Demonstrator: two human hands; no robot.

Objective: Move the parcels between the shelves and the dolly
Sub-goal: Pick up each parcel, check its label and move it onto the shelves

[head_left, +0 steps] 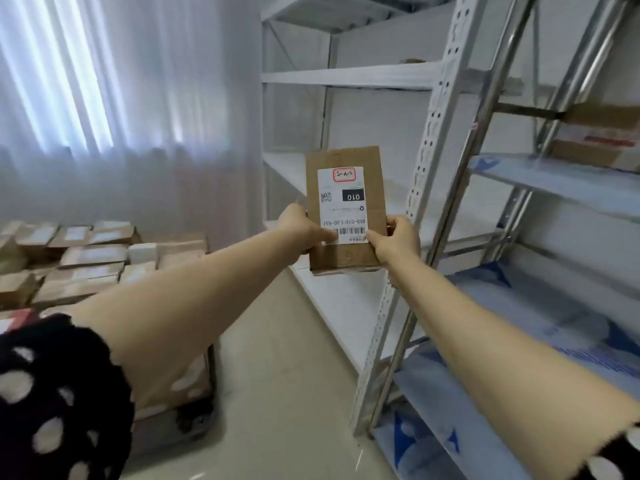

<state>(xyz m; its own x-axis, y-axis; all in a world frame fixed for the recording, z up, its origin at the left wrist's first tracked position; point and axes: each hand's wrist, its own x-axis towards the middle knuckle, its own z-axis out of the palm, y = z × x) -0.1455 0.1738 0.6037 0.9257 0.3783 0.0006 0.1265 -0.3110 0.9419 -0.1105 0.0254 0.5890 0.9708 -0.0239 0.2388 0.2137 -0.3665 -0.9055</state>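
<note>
Bright daylight through curtains, glare, soft blur, wide-angle edge distortion.

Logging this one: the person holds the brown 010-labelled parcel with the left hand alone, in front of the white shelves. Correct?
Not alone: the head view shows both the left hand and the right hand gripping the parcel in front of the white shelves.

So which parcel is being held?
The brown parcel labelled 010, gripped by the left hand and right hand; the rest lie on the dolly or a shelf.
</note>
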